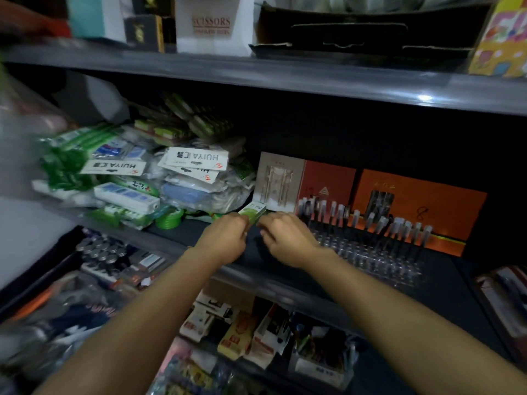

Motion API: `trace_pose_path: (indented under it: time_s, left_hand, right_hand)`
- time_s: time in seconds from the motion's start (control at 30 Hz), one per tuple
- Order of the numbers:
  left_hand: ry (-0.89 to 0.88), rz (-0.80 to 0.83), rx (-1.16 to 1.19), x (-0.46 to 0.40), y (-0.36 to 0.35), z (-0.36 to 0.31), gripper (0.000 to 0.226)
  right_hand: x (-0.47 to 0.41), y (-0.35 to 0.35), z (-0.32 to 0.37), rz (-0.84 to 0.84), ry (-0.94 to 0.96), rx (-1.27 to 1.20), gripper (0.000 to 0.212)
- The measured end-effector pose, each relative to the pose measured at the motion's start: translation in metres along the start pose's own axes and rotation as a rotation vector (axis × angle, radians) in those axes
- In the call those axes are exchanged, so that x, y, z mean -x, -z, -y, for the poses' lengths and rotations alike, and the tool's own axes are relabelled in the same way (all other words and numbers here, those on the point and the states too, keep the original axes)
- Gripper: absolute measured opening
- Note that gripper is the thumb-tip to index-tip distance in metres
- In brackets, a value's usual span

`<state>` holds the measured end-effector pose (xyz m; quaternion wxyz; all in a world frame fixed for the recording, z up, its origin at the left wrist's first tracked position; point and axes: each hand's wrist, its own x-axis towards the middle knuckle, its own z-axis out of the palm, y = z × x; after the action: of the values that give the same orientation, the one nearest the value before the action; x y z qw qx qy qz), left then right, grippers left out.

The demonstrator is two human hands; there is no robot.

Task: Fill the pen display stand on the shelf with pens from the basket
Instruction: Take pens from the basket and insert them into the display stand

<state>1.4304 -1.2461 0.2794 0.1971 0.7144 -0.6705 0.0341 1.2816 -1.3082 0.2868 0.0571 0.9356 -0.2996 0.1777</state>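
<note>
A clear plastic pen display stand [368,252] sits on the dark middle shelf [445,283], right of centre. Several pens with silver clips [379,223] stand in its back rows; its front rows hold none. Both hands meet just left of the stand over a small green and white box [253,211]. My left hand [225,240] pinches the box's near end with curled fingers. My right hand [288,238] has its fingers curled at the box's right side, touching it. The basket is not in view.
Orange and grey gift boxes [399,201] stand behind the stand. A heap of bagged green and white packets [137,178] fills the shelf's left half. A grey shelf [285,78] hangs overhead. Below are small cartons [239,329] and blister packs [102,252].
</note>
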Motion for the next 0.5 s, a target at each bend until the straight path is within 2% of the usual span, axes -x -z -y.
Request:
trace_pose_path:
  time_s: [0.3, 0.5]
  left_hand:
    - [0.147, 0.155, -0.225, 0.11, -0.004, 0.076, 0.021]
    - [0.335, 0.297, -0.162, 0.191, -0.043, 0.122, 0.02]
  right_hand:
    - [0.013, -0.071, 0.107, 0.089, 0.12, -0.22, 0.014]
    - [0.025, -0.132, 0.163, 0.228, 0.182, -0.331, 0.012]
